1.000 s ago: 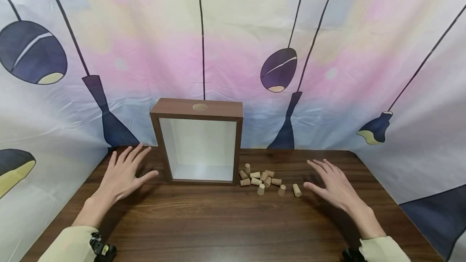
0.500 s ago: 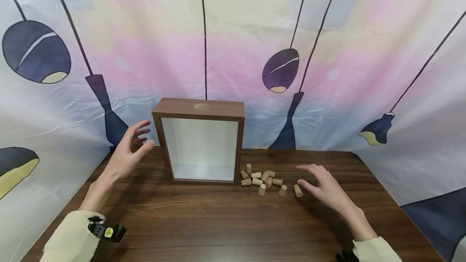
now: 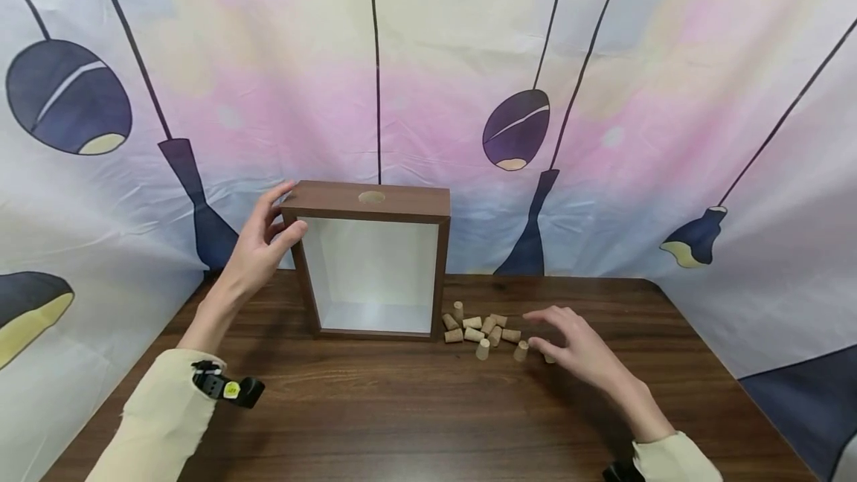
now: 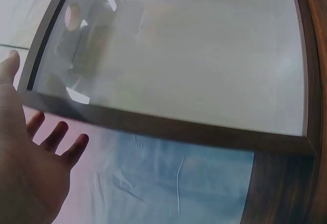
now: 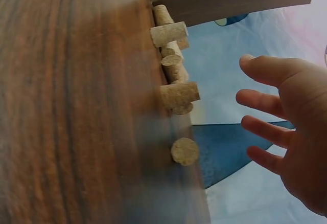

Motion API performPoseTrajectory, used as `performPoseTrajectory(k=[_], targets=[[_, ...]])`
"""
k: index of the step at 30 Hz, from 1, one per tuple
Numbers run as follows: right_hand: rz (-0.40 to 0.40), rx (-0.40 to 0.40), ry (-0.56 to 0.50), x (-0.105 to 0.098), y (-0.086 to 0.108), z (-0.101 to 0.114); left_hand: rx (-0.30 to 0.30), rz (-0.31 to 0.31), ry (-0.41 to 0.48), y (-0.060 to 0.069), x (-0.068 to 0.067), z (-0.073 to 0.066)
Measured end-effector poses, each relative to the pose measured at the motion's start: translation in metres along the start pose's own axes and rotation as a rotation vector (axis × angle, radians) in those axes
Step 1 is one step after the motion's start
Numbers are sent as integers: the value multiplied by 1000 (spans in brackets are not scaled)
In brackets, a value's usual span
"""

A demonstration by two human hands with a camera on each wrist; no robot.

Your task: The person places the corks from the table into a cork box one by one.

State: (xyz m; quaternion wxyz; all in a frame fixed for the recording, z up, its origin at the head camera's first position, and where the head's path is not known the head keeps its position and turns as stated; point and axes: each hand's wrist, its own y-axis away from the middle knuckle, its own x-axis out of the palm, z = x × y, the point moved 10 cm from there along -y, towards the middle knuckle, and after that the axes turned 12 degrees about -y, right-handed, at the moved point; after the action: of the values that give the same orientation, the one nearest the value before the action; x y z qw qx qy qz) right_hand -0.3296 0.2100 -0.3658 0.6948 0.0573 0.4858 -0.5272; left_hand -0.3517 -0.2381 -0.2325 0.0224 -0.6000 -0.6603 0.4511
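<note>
A brown-framed box stands upright on the wooden counter, a little left of the frame's centre. Its white interior shows through the front, where the left wrist view catches reflections, and its top panel has a round hole.

At the box's upper left corner is the left hand, open, thumb in front of the frame and loosely bent fingers reaching behind it — whether skin meets wood I cannot tell.

Small tapered corks lie loosely clustered just beside the box's lower right corner, right of the frame's centre; a few stand on end, others lie on their sides. The right hand hovers at the cluster's right side, open, its thumb and fingers spread and holding nothing. One cork there is mostly hidden behind the hand.

Both arms enter from the bottom edge in pale sleeves, with a black device at the left wrist. Behind hangs a pastel cloth — printed with dark lamps.
</note>
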Motion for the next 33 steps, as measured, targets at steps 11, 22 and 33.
performPoseTrajectory(k=[11, 22, 33], targets=[[57, 6, 25, 18, 1, -6, -63, 2, -4, -12, 13, 8], [128, 14, 107, 33, 4, -16, -40, -71, 137, -12, 23, 13], [49, -50, 153, 25, -1, -8, -42, -110, 177, -12, 24, 10]])
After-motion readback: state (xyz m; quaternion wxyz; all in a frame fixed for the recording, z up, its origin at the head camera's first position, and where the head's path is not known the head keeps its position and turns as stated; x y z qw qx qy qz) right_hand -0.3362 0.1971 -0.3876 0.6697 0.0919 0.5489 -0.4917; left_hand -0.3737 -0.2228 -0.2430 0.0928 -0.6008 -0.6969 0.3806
